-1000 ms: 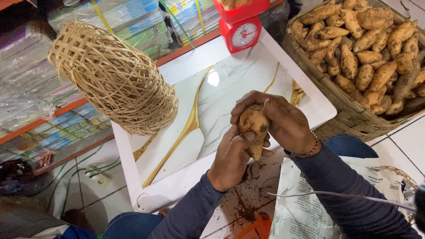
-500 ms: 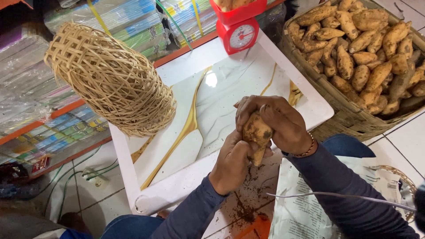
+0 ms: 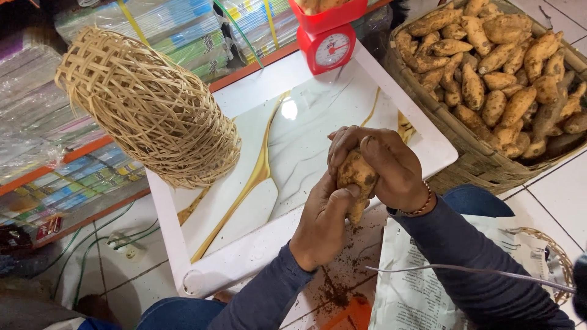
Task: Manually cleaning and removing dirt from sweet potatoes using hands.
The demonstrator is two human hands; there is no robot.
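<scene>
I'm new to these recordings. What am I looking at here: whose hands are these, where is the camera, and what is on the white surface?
There is no machine here. The one picture comes from a camera worn on a person's head, looking down at their own two bare hands. The left hand and right hand together grip one sweet potato with soil on it. Crumbs of dirt lie below the hands. In front is a white tray with gold streaks; an empty woven basket lies tipped on its side on it. A red kitchen scale stands at the far edge. To the right, a large wicker basket is full of more sweet potatoes.
</scene>
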